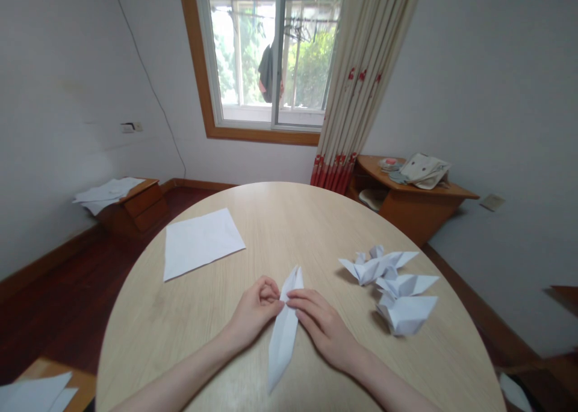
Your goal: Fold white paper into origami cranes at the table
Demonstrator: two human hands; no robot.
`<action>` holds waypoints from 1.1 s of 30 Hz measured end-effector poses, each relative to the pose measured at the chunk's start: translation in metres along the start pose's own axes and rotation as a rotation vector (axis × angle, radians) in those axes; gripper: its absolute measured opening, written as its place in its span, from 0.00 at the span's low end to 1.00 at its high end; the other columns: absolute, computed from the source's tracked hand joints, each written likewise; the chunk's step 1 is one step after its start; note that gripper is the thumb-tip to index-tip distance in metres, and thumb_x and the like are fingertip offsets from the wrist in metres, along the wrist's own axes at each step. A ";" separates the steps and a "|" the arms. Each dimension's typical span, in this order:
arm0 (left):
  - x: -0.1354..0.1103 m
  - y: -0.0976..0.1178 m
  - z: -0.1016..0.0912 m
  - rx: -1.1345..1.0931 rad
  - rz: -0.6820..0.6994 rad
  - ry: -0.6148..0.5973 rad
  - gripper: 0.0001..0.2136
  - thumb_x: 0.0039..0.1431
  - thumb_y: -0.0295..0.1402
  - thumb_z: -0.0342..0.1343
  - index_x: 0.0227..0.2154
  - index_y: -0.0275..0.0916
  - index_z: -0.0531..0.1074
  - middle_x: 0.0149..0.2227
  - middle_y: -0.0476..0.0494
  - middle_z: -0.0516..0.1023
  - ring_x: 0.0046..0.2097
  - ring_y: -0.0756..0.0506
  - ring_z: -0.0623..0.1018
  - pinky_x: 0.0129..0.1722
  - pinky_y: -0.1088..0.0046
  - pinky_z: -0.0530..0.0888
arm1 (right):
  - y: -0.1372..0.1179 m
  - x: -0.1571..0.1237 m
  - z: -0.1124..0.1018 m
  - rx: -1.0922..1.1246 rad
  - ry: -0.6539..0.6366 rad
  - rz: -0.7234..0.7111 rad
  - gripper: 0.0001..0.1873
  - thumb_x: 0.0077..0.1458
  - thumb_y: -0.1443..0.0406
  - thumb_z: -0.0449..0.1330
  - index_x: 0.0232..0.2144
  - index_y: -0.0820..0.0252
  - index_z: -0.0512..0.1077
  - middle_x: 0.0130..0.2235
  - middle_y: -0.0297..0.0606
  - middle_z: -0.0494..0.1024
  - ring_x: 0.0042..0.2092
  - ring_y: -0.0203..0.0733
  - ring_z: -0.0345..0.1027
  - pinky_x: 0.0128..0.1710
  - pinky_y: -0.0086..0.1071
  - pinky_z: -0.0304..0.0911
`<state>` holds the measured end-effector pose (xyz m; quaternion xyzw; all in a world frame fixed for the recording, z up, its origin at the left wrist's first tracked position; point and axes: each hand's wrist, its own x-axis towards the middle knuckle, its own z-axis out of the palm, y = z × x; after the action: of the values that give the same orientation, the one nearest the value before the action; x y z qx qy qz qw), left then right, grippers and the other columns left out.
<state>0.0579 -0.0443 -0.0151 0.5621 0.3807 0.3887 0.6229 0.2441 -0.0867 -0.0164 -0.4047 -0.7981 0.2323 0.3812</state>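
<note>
A long, narrow piece of folded white paper (282,333) lies on the table in front of me, with a pointed near end and a split tip at the far end. On its left edge, my left hand (257,306) is closed, thumb and curled fingers pinching at about mid-length. My right hand (323,324) lies with stretched fingers over the right edge, fingertips pressing on the paper; its thumb is hidden. Several folded paper birds (409,314) stand clustered to the right. Farther left lies a flat white sheet stack (203,243).
The round wooden table (280,207) has a curved far edge below the window. A low cabinet (139,207) with papers stands left. On the right, a corner desk (401,186) holds a cloth bag (424,170). More white paper (34,394) lies at the lower left.
</note>
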 end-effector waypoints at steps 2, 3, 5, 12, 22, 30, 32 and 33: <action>-0.001 0.000 0.000 0.042 -0.012 0.015 0.15 0.45 0.36 0.62 0.32 0.39 0.62 0.26 0.53 0.72 0.27 0.51 0.71 0.28 0.78 0.63 | 0.002 0.000 0.001 0.002 0.005 0.001 0.14 0.64 0.68 0.49 0.46 0.53 0.71 0.51 0.41 0.73 0.54 0.41 0.64 0.54 0.39 0.61; -0.002 0.001 0.000 0.067 -0.015 0.018 0.15 0.46 0.35 0.61 0.33 0.39 0.62 0.27 0.53 0.72 0.27 0.51 0.71 0.28 0.78 0.63 | 0.002 0.000 0.001 0.004 0.011 0.003 0.14 0.64 0.68 0.49 0.46 0.54 0.72 0.51 0.42 0.73 0.54 0.42 0.65 0.54 0.40 0.62; -0.004 0.002 0.000 0.138 0.001 0.005 0.13 0.49 0.35 0.59 0.36 0.39 0.62 0.27 0.52 0.72 0.27 0.51 0.72 0.28 0.77 0.64 | 0.003 -0.001 0.002 0.011 0.020 0.008 0.14 0.64 0.68 0.50 0.45 0.54 0.73 0.52 0.42 0.73 0.54 0.42 0.65 0.54 0.41 0.62; -0.006 0.005 -0.004 0.531 0.125 -0.047 0.07 0.57 0.30 0.49 0.40 0.39 0.62 0.26 0.54 0.68 0.29 0.49 0.68 0.31 0.74 0.63 | 0.006 -0.002 0.003 0.029 -0.005 0.018 0.15 0.64 0.68 0.49 0.45 0.53 0.73 0.53 0.42 0.73 0.56 0.43 0.64 0.55 0.42 0.62; -0.008 0.008 -0.003 0.716 0.259 -0.051 0.04 0.57 0.26 0.50 0.32 0.39 0.68 0.35 0.46 0.69 0.40 0.45 0.70 0.41 0.69 0.67 | 0.005 0.000 0.007 -0.145 0.076 0.016 0.10 0.61 0.71 0.51 0.38 0.57 0.70 0.43 0.44 0.71 0.47 0.46 0.65 0.47 0.42 0.65; -0.004 0.011 -0.014 0.715 0.421 -0.233 0.09 0.58 0.24 0.48 0.33 0.39 0.73 0.39 0.44 0.73 0.43 0.46 0.73 0.45 0.71 0.69 | 0.001 0.002 0.004 -0.040 -0.016 0.079 0.10 0.62 0.72 0.50 0.33 0.56 0.69 0.37 0.39 0.71 0.42 0.43 0.65 0.43 0.38 0.64; -0.005 0.012 -0.017 0.718 0.431 -0.262 0.12 0.54 0.20 0.48 0.35 0.39 0.73 0.40 0.44 0.73 0.45 0.46 0.73 0.47 0.71 0.69 | -0.001 0.003 0.002 -0.010 -0.029 0.107 0.10 0.61 0.72 0.49 0.34 0.56 0.69 0.39 0.39 0.70 0.44 0.43 0.65 0.45 0.39 0.64; -0.005 0.013 -0.018 0.715 0.429 -0.281 0.14 0.52 0.18 0.48 0.37 0.40 0.72 0.41 0.45 0.72 0.46 0.46 0.73 0.48 0.71 0.68 | -0.002 0.003 0.000 0.004 -0.041 0.116 0.11 0.60 0.73 0.49 0.35 0.55 0.69 0.40 0.39 0.70 0.45 0.43 0.65 0.46 0.39 0.64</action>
<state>0.0383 -0.0406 -0.0029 0.8560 0.2776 0.2727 0.3403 0.2420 -0.0855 -0.0139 -0.4445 -0.7804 0.2638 0.3518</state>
